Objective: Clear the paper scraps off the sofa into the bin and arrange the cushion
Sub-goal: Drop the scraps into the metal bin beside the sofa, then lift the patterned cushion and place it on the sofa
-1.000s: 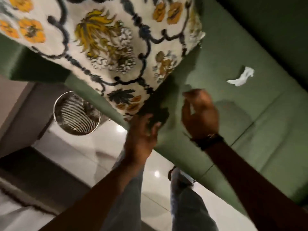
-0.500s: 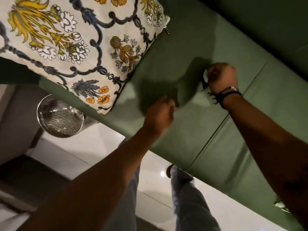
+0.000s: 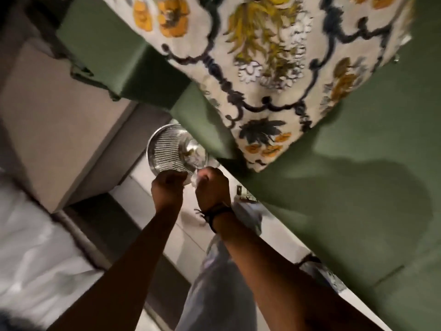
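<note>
Both hands [image 3: 188, 187] now over perforated metal bin [image 3: 164, 154]

Bin [image 3: 167, 151] by my hands: shiny perforated metal, polished rim. Sofa [image 3: 358, 187]: matt green woven cloth, smooth. Cushion [image 3: 274, 68]: printed cloth, cream with floral pattern, soft matt. Floor [image 3: 152, 211]: glossy pale tile. My trousers [image 3: 214, 283]: light denim-like cloth.
</note>
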Motion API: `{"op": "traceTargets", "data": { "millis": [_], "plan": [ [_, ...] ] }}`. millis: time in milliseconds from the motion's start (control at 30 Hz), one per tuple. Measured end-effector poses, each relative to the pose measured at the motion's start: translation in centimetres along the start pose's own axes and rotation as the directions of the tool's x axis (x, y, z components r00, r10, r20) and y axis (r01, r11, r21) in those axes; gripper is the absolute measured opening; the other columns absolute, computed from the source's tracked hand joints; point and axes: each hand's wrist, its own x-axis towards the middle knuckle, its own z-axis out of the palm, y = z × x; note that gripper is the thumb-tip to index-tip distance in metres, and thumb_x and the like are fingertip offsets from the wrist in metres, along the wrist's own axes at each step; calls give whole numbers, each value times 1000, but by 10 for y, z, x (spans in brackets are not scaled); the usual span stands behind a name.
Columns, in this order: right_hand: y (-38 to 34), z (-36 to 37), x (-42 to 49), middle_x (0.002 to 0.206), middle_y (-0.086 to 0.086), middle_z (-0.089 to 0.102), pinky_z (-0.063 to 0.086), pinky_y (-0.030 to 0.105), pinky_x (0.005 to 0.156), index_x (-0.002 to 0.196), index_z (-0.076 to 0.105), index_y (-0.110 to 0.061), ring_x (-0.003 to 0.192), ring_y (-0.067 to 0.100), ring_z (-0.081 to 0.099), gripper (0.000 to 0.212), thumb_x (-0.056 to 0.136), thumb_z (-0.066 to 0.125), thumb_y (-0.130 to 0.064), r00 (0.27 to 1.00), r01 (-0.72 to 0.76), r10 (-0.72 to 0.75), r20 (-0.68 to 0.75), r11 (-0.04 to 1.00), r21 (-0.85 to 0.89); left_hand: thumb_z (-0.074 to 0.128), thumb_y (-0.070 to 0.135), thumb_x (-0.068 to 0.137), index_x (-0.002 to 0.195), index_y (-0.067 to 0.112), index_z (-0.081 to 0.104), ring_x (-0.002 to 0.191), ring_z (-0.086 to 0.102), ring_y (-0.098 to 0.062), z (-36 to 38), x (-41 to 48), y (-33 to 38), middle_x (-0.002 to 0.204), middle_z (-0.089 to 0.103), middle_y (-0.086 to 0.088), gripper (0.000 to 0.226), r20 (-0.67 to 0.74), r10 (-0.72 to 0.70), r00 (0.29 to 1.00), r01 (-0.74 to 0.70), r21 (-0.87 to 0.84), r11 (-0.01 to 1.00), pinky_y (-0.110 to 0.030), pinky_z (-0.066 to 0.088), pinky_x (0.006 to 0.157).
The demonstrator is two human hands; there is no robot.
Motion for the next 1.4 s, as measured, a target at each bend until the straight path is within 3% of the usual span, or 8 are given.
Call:
{"op": "traceTargets", "data": {
  "millis": [167, 333, 467, 600, 733, 867, 1267, 1400],
  "plan": [
    [-2, 27, 62, 140, 26, 44, 37, 39, 105, 140, 34, -2, 129, 37, 42, 51, 92, 49, -12, 962, 22, 56, 267, 960, -280, 64, 10, 91, 115, 5, 66, 106, 68, -39, 3, 60, -6, 114, 72, -23, 25, -28, -34, 999, 38, 139, 990, -46, 56, 93],
    [-35, -67, 12, 118, 25, 64, 49, 38, 90, 116, 59, 2, 106, 33, 62, 30, 92, 59, -17, 898, 158, -64, 435, 970, -182, 54, 1, 97, 128, -2, 54, 103, 65, -32, 3, 24, 59, 126, 62, -30, 31, -82, 9, 997, -39, -372, 927, -49, 54, 98],
    [-73, -210, -33, 77, -6, 71, 44, 6, 61, 85, 69, -1, 64, -9, 59, 12, 83, 65, -12, 935, 349, -338, -111, 931, 107, 60, 43, 91, 126, 10, 59, 110, 64, -23, 7, -42, 124, 124, 65, -13, 49, 46, 120, 992, -62, -650, 758, -35, 58, 92],
    [-108, -326, 34, 85, 11, 65, 45, 16, 68, 97, 62, 4, 74, 2, 54, 31, 89, 56, -25, 709, 411, -340, -618, 911, -30, 60, 49, 82, 127, 31, 53, 112, 65, 1, 28, -70, 186, 119, 69, 20, 49, 133, 404, 905, -183, -735, 652, -12, 55, 87],
    [-122, -375, 129, 140, 7, 50, 39, 33, 109, 139, 41, -14, 125, 17, 50, 62, 90, 52, -52, 944, 230, -154, -293, 941, 248, 76, 37, 76, 146, 22, 37, 132, 56, -18, 51, -72, 222, 145, 56, -1, 81, 34, 372, 927, -189, -816, 546, -49, 47, 110],
    [-122, -374, 132, 125, -6, 65, 41, 29, 103, 125, 58, -20, 117, 11, 59, 54, 85, 56, -55, 952, 261, -191, -241, 914, 309, 82, 31, 78, 149, 18, 34, 133, 54, -23, 59, -69, 229, 147, 53, -6, 87, 35, 386, 922, -172, -856, 487, -56, 40, 113],
    [-13, -446, -3, 95, -14, 71, 51, 13, 76, 104, 59, -21, 89, -6, 64, 35, 75, 67, -39, 481, 657, -4, -877, 664, 357, 91, 42, 59, 127, 22, 59, 110, 70, -9, 128, -62, 416, 115, 75, 11, 78, 454, 826, 333, -450, -693, 562, -21, 58, 85],
    [12, -449, 4, 96, -14, 69, 52, 13, 72, 102, 59, -19, 85, -6, 66, 32, 75, 73, -29, 506, 644, 90, -858, 623, 445, 88, 39, 68, 138, 16, 50, 118, 67, -21, 163, -73, 450, 128, 70, -3, 82, 565, 787, 249, -486, -630, 606, -35, 58, 93]
  ]
}}
